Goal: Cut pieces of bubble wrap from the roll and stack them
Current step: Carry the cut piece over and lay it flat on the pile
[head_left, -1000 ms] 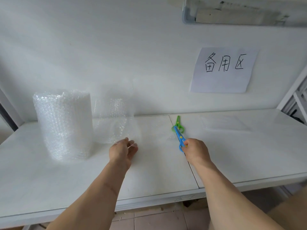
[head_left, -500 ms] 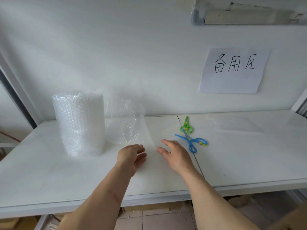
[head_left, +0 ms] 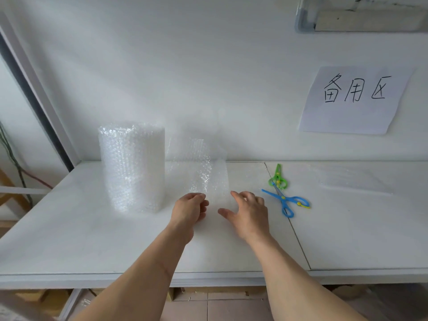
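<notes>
Head view: clear bubble wrap sheet (head_left: 203,179) pinched by left hand (head_left: 188,210), right hand (head_left: 249,215) spread.

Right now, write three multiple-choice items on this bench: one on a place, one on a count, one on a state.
1. Where does the bubble wrap roll stand?
A. left of the hands
B. right of the scissors
C. on the floor

2. How many pairs of scissors lie on the table?
A. one
B. two
C. four

3. What is the right hand doing?
A. gripping the blue scissors
B. open, fingers spread over the loose sheet
C. clenched in a fist

Answers:
1 A, the roll stands upright left of both hands.
2 B, the green scissors and blue scissors lie together.
3 B, its fingers are spread at the loose sheet, holding nothing.
</notes>
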A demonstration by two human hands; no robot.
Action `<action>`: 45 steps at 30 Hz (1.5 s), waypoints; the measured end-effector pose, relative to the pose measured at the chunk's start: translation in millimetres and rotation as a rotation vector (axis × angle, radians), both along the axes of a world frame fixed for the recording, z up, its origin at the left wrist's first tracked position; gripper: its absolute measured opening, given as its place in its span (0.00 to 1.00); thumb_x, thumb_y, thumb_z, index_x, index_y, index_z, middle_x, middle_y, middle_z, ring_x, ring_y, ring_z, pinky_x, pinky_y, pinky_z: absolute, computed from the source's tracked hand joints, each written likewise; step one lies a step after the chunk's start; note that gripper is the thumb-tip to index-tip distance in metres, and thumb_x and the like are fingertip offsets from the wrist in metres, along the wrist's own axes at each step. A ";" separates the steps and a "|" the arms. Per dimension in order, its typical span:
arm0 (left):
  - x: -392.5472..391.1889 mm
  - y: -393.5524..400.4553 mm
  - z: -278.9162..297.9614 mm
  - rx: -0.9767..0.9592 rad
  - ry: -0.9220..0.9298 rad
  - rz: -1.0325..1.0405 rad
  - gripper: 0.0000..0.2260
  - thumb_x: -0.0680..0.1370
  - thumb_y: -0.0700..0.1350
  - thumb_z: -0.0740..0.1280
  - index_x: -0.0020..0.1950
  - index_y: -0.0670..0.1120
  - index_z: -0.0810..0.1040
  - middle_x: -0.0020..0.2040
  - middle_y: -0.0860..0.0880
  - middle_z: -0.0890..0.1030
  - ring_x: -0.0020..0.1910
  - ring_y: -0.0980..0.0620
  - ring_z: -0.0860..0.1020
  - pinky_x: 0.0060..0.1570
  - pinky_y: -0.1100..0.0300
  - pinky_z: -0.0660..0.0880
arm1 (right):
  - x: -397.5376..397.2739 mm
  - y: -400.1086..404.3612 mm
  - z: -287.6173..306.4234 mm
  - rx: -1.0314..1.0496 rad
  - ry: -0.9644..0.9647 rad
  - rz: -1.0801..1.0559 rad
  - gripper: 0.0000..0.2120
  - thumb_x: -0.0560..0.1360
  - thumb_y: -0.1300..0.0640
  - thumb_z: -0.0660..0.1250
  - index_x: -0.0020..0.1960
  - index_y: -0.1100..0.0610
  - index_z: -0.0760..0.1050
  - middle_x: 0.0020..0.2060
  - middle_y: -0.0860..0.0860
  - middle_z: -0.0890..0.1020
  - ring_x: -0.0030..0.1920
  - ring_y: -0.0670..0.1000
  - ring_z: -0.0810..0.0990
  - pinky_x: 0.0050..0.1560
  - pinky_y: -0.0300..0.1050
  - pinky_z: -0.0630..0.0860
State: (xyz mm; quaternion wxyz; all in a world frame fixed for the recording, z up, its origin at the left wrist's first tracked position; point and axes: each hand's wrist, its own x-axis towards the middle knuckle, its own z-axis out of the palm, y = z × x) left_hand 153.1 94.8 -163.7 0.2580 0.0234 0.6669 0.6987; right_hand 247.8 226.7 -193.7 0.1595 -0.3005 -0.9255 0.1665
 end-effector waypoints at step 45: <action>3.1 -70.7 -10.0 -0.222 0.486 -0.332 0.17 0.73 0.45 0.75 0.59 0.56 0.77 0.48 0.55 0.80 0.46 0.55 0.78 0.39 0.69 0.71 | 40.5 32.2 22.7 -0.900 0.338 0.116 0.25 0.73 0.36 0.55 0.33 0.55 0.75 0.50 0.44 0.84 0.40 0.48 0.76 0.42 0.44 0.71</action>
